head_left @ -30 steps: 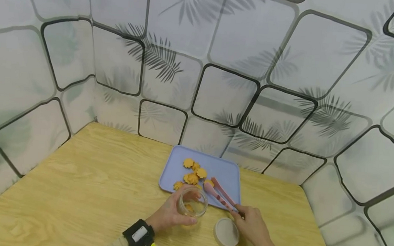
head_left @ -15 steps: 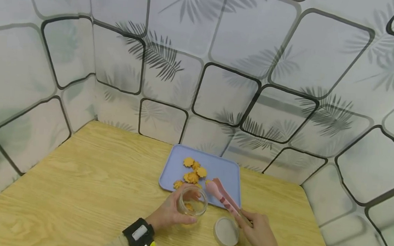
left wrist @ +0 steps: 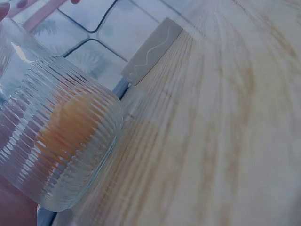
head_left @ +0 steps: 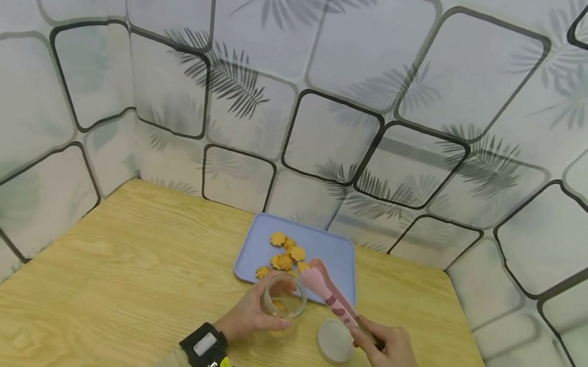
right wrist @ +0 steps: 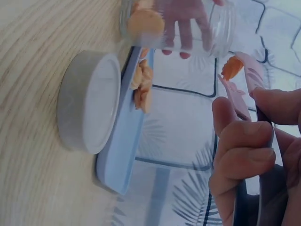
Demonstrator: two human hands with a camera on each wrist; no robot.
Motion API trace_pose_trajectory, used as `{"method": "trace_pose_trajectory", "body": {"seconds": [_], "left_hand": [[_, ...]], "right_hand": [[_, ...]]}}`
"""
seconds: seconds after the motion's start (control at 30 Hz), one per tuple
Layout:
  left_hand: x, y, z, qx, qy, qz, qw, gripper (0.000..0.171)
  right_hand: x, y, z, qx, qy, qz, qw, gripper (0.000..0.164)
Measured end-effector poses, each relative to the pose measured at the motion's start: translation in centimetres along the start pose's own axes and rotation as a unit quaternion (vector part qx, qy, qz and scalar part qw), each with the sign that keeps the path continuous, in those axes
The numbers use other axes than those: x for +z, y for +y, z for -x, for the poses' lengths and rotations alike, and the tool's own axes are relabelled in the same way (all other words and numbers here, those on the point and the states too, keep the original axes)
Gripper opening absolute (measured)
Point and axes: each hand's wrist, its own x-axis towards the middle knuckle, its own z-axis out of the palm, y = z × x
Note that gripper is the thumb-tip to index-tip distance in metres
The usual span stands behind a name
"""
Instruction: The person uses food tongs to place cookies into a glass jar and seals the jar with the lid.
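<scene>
My left hand (head_left: 250, 314) grips a ribbed clear glass jar (left wrist: 89, 165), its open mouth facing up in the head view. Through the glass, orange-yellow cookies (right wrist: 146, 22) show at the bottom. In my right hand (head_left: 391, 352) is a pair of pink-tipped tongs (head_left: 334, 303), raised over the tray's near edge beside the jar's mouth. The right wrist view shows one scalloped cookie (right wrist: 232, 68) pinched between the tong tips. Several more cookies (head_left: 282, 262) lie on the blue tray (head_left: 335, 250) behind the jar.
A pale round lid (head_left: 335, 342) lies on the wooden table (head_left: 143, 258) between the jar and my right hand. The tray stands close to the patterned curtain (head_left: 244, 175) at the table's back edge.
The tongs have closed on a cookie and lifted it off the tray, and my right hand has come back toward me. The left hand and jar hold nearly still.
</scene>
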Motion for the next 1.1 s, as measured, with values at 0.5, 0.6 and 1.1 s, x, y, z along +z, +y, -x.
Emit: {"method": "trace_pose_trajectory", "body": {"seconds": [0.5,0.6,1.1], "left_hand": [[-0.1,0.4,-0.1,-0.067,0.013,-0.032,0.9972,0.078],[-0.1,0.4,-0.1,-0.066,0.010,-0.026,0.9974,0.079],[-0.1,0.2,0.3,-0.060,0.015,-0.022,0.9979,0.075]], "right_hand": [[0.2,-0.2,0.9,-0.216,-0.008,0.005,0.976,0.026],[0.4,-0.1,0.9,-0.221,-0.009,-0.001,0.975,0.026],[0.5,-0.3,1.2,-0.219,-0.020,0.025,0.975,0.029]]}}
